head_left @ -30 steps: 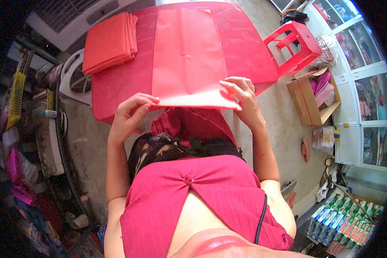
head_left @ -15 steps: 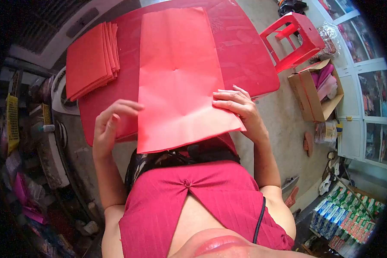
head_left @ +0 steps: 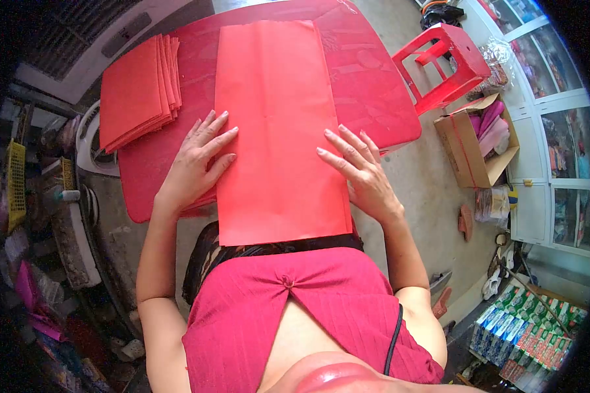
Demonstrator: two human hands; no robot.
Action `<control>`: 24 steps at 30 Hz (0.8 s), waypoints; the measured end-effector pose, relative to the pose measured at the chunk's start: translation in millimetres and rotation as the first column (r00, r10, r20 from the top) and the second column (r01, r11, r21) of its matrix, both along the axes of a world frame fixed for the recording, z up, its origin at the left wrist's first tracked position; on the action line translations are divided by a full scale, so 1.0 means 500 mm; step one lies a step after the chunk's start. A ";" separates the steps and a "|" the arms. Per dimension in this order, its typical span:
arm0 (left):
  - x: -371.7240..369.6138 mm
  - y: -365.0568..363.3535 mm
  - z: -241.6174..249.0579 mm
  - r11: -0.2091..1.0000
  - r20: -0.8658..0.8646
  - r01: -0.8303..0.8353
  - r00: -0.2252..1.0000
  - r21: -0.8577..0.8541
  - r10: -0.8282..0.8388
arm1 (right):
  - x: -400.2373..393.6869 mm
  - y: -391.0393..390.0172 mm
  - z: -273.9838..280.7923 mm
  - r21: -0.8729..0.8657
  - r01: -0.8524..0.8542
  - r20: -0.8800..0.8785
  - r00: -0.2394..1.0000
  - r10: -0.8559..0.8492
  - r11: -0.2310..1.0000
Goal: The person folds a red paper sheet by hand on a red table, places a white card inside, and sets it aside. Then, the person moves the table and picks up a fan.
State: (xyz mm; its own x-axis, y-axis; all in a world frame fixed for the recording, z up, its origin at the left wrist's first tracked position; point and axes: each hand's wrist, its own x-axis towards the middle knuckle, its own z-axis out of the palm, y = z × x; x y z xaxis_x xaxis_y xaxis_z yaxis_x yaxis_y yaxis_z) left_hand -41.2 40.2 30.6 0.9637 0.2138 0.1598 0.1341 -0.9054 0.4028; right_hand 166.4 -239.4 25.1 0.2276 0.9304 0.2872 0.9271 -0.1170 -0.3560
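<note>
A long red paper sheet (head_left: 275,144) lies flat on the red table (head_left: 367,85), its near end jutting over the edge toward my body. A lengthwise crease shows in its upper half, and a second layer peeks out along the right side. My left hand (head_left: 200,157) rests at the sheet's left edge, fingers spread, fingertips on or just beside the paper. On the right edge lies my right hand (head_left: 364,167), its fingers apart and stretched over the paper. Neither hand grips anything. To the left is a stack of folded red paper (head_left: 137,92).
A red plastic stool (head_left: 446,62) stands beyond the table's right side. Near it are an open cardboard box (head_left: 469,147) with pink items and a white glass-fronted cabinet (head_left: 531,150). Colourful small boxes (head_left: 524,327) sit at lower right. A yellow basket (head_left: 16,187) is far left.
The sheet's near end has settled from lifted and bent to flat. My left hand has moved up and forward onto the left edge; my right hand has let go of the near corner and spread out.
</note>
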 end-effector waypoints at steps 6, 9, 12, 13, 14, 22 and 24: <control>-0.005 -0.017 0.007 0.997 0.021 0.012 1.000 0.070 -0.014 | 0.021 0.015 -0.003 -0.006 -0.039 0.056 0.998 0.039 0.999; -0.022 -0.011 0.000 0.998 0.033 0.067 0.997 -0.007 -0.066 | 0.032 0.019 -0.004 0.029 -0.063 0.074 0.995 0.061 0.998; -0.041 -0.004 0.011 0.977 0.032 0.133 0.991 -0.166 -0.130 | 0.038 0.021 -0.004 0.050 -0.063 0.031 0.998 0.061 0.997; -0.051 -0.004 0.017 0.977 0.016 0.141 0.990 -0.163 -0.140 | 0.038 0.020 -0.004 0.059 -0.063 0.004 0.998 0.063 0.996; -0.058 -0.006 0.023 0.975 0.001 0.150 0.988 -0.161 -0.152 | 0.038 0.020 -0.005 0.059 -0.058 0.001 0.998 0.058 0.997; -0.077 -0.062 0.047 0.977 0.033 0.122 0.992 -0.177 -0.118 | 0.033 0.020 0.004 0.065 -0.042 -0.077 0.996 0.046 0.997; -0.067 -0.063 0.045 0.970 0.081 0.135 0.989 -0.203 -0.121 | 0.032 0.020 0.008 0.070 -0.050 -0.095 0.994 0.056 0.996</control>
